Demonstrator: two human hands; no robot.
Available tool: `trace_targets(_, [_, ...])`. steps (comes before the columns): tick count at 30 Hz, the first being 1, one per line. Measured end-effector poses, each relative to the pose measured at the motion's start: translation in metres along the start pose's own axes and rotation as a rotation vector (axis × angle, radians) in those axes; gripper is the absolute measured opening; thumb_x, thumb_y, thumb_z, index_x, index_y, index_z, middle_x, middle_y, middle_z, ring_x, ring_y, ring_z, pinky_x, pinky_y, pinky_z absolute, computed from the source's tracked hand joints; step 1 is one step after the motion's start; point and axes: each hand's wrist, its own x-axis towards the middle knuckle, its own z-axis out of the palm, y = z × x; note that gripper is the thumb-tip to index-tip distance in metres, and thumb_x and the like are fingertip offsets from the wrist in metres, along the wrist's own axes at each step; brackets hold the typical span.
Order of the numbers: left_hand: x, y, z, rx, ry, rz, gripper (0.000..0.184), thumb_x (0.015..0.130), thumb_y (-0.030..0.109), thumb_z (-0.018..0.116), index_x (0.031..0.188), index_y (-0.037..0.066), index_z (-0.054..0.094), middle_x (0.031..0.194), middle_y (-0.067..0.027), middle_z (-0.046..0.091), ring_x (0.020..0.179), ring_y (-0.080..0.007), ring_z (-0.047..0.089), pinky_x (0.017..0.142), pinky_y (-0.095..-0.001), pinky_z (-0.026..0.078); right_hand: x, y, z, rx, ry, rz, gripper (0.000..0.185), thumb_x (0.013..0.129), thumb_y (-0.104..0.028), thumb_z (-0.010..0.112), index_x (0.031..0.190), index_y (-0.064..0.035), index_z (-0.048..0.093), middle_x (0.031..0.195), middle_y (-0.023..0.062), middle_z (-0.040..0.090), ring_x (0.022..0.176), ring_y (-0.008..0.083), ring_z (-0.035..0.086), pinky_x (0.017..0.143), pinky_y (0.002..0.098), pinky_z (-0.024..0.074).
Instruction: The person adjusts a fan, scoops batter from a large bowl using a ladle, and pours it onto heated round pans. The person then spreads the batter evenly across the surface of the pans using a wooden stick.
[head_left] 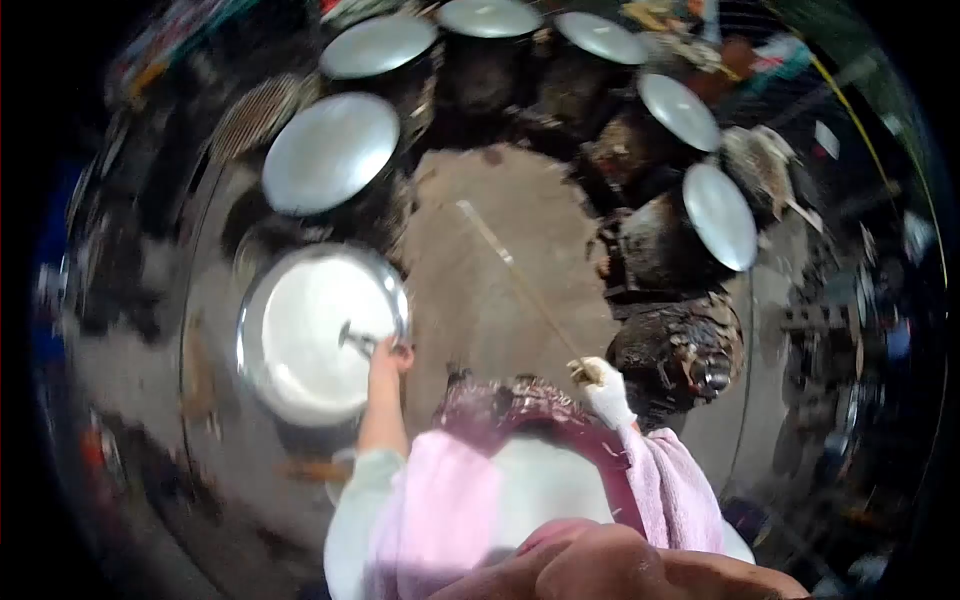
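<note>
My left hand is bare and closed round the handle of a metal ladle, which is over the right part of a wide metal basin of white liquid. A white glove covers my right hand, closed round the lower end of a long thin stick. The stick slants up and away over the bare ground. Just right of the gloved hand stands a dark, rough round stove with a small metal object on top.
Several round metal lids or pans, among them one at left and one at right, sit on dark stoves in an arc round the brown ground. A slatted round thing lies at the upper left. A pink towel hangs over my front.
</note>
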Motion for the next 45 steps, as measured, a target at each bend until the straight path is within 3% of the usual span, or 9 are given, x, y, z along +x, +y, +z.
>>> trace_targets(2, [0.012,0.043,-0.047,0.448,-0.203,0.181,0.019,0.083,0.013,0.063,0.091,0.003,0.049,0.073,-0.0075,0.052,0.060,-0.0228,0.057,0.050,-0.0372,0.048,0.009,-0.006,0.007,0.011,-0.029,0.006,0.034,0.073,0.013,0.049,0.100,-0.0016,0.062,0.086,0.0032,0.063,0.080,0.0104,0.059,0.075,0.0235,0.0477])
trace_targets(4, [0.019,0.057,-0.053,0.104,0.106,0.356,0.011,0.084,0.008,0.060,0.081,0.002,0.051,0.064,-0.0095,0.051,0.056,-0.0228,0.055,0.044,-0.0346,0.042,0.026,0.001,0.011,0.004,-0.089,0.066,0.034,0.073,0.012,0.048,0.101,-0.0014,0.062,0.086,0.0025,0.063,0.080,0.0098,0.058,0.075,0.0231,0.0470])
trace_targets(7, [0.042,0.084,-0.088,0.740,0.263,0.702,0.014,0.083,0.009,0.060,0.082,-0.003,0.053,0.067,-0.0118,0.058,0.047,-0.0215,0.050,0.043,-0.0370,0.037,0.046,-0.016,0.017,-0.005,-0.219,0.032,0.034,0.073,0.010,0.049,0.102,-0.0011,0.062,0.087,0.0024,0.062,0.080,0.0101,0.058,0.075,0.0236,0.0468])
trace_targets(15, [-0.233,-0.022,-0.079,1.211,0.442,1.279,0.049,0.085,0.009,0.061,0.130,-0.004,0.047,0.115,-0.0200,0.060,0.101,-0.0259,0.060,0.089,-0.0335,0.044,0.106,-0.002,0.023,-0.114,-0.396,-0.077,0.032,0.073,0.008,0.049,0.101,-0.0012,0.062,0.084,0.0075,0.065,0.079,0.0152,0.064,0.074,0.0265,0.0495])
trace_targets(19, [-0.308,-0.044,-0.064,0.960,0.338,1.610,0.042,0.095,0.009,0.052,0.133,-0.006,0.043,0.091,-0.0069,0.061,0.070,-0.0092,0.052,0.063,-0.0230,0.044,0.136,0.014,0.028,-0.051,-0.445,-0.104,0.036,0.072,0.011,0.053,0.105,-0.0010,0.062,0.090,0.0034,0.065,0.082,0.0118,0.061,0.074,0.0251,0.0492])
trace_targets(27, [-0.217,-0.021,-0.041,0.835,0.206,1.251,0.030,0.098,0.018,0.046,0.121,-0.001,0.051,0.065,-0.0031,0.049,0.059,-0.0096,0.045,0.052,-0.0259,0.039,0.159,-0.012,0.061,-0.035,-0.502,-0.055,0.038,0.077,0.005,0.056,0.113,-0.0034,0.062,0.102,0.0044,0.067,0.089,0.0111,0.062,0.079,0.0250,0.0489])
trace_targets(33, [-0.065,0.031,-0.028,1.493,0.472,1.109,0.028,0.095,0.023,0.048,0.098,-0.003,0.056,0.090,-0.0272,0.062,0.086,-0.0470,0.058,0.078,-0.0484,0.047,0.151,-0.031,0.078,-0.251,-0.476,0.033,0.046,0.080,0.004,0.061,0.125,-0.0049,0.056,0.116,0.0080,0.065,0.103,0.0125,0.061,0.088,0.0272,0.0482])
trace_targets(43, [0.005,0.113,0.023,1.539,0.504,1.000,0.034,0.097,0.024,0.038,0.103,-0.005,0.056,0.104,-0.0280,0.062,0.098,-0.0443,0.059,0.084,-0.0501,0.047,0.135,-0.039,0.085,-0.317,-0.350,0.190,0.048,0.083,-0.006,0.064,0.129,-0.0008,0.052,0.124,0.0094,0.061,0.109,0.0113,0.058,0.093,0.0241,0.0435])
trace_targets(45, [0.040,0.114,-0.015,1.695,0.389,1.124,0.034,0.097,0.024,0.038,0.094,-0.004,0.056,0.086,-0.0243,0.063,0.082,-0.0392,0.062,0.072,-0.0473,0.049,0.134,-0.040,0.085,-0.336,-0.355,0.209,0.049,0.083,-0.007,0.066,0.129,0.0001,0.052,0.125,0.0089,0.060,0.110,0.0105,0.057,0.093,0.0242,0.0432])
